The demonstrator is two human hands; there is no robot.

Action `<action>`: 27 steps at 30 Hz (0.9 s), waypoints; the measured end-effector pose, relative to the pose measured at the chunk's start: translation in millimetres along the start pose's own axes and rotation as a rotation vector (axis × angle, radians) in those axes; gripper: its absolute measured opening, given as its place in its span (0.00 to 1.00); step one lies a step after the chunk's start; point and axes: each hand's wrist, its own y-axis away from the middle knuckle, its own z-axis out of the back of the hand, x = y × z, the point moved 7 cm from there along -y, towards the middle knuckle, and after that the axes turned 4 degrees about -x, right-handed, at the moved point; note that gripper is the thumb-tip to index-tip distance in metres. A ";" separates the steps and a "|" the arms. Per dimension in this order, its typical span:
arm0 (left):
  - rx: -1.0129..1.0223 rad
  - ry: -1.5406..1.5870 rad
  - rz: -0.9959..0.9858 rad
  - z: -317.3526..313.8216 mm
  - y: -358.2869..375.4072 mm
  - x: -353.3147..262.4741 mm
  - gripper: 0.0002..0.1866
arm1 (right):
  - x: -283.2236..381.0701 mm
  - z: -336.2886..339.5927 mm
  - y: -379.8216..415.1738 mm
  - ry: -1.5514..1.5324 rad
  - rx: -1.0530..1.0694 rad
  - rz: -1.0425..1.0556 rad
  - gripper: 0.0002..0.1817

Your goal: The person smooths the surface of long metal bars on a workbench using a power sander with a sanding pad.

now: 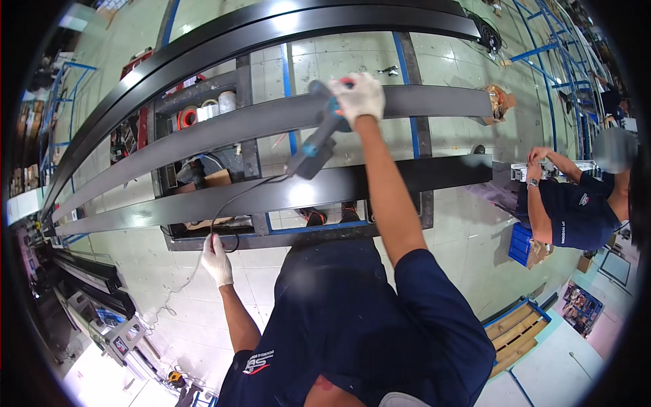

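My gloved left hand (217, 263) pinches the thin cable (232, 200), fingers nearly closed. The shirt logo (258, 363) reads unclearly. The power tool (315, 147), over the middle bar (434, 101), sits in my curled right hand (359, 99).

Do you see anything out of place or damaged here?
A thin pale cord lies curled on the tiled floor, perhaps a trip risk. Crumpled brown paper clutters one end of a long grey beam.

The lone view looks from the person's head, forward and steeply down, wide and within arm's reach.
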 end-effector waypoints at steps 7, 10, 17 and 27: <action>0.197 0.020 -0.269 -75.1 33.9 -82.3 0.17 | -127.2 172.0 -66.8 -0.167 -0.163 -0.279 0.21; 0.300 -0.069 -0.426 -99.3 64.8 -123.1 0.13 | -184.0 231.1 -106.1 -0.147 -0.195 -0.293 0.18; 0.403 -0.098 -0.467 -136.5 96.8 -138.0 0.10 | -233.1 275.7 -155.1 -0.066 -0.196 -0.258 0.19; 0.210 -0.073 -0.142 -76.5 34.2 -14.6 0.20 | -105.0 146.2 -52.7 -0.121 -0.096 -0.232 0.19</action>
